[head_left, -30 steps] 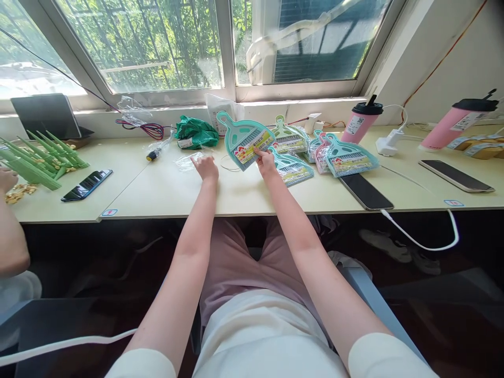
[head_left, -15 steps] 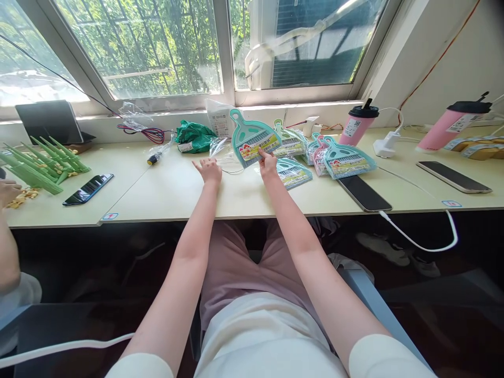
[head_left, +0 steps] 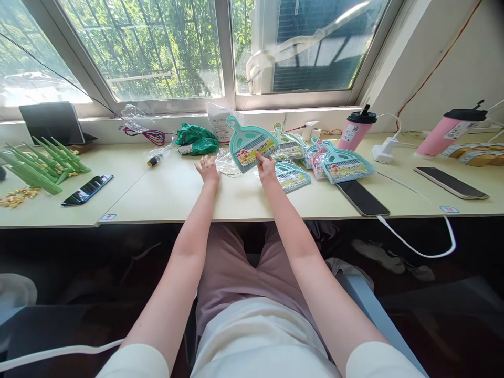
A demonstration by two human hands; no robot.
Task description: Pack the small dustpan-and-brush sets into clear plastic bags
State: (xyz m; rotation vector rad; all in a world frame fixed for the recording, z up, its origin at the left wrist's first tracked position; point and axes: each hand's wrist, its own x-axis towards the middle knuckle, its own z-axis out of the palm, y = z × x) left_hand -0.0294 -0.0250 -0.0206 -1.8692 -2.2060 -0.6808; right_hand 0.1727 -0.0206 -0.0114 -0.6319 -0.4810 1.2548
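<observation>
My right hand (head_left: 266, 167) pinches the lower edge of a mint-green dustpan (head_left: 249, 137), which has a brush and a yellow printed label across it. The dustpan is tilted above the table, its looped handle pointing up. My left hand (head_left: 208, 170) is held over the table with its fingers apart and nothing in them. Just right of it lies crumpled clear plastic (head_left: 226, 159). Another packed green dustpan set (head_left: 292, 176) rests beside my right hand. Further right, several more sets, green and pink, are heaped, with one green set (head_left: 346, 163) in front.
A phone (head_left: 364, 198) with a white cable lies at the table's front edge. Pink cups (head_left: 356, 131) stand to the right. Behind my left hand are a green plastic bundle (head_left: 196, 139) and a screwdriver (head_left: 154, 160). Another phone (head_left: 87, 190) and green spiky pieces (head_left: 47, 165) lie left.
The clear plastic by my left hand has sunk flat onto the table. My right hand keeps hold of the dustpan, almost unmoved. Another person's hand has left the view at the left edge.
</observation>
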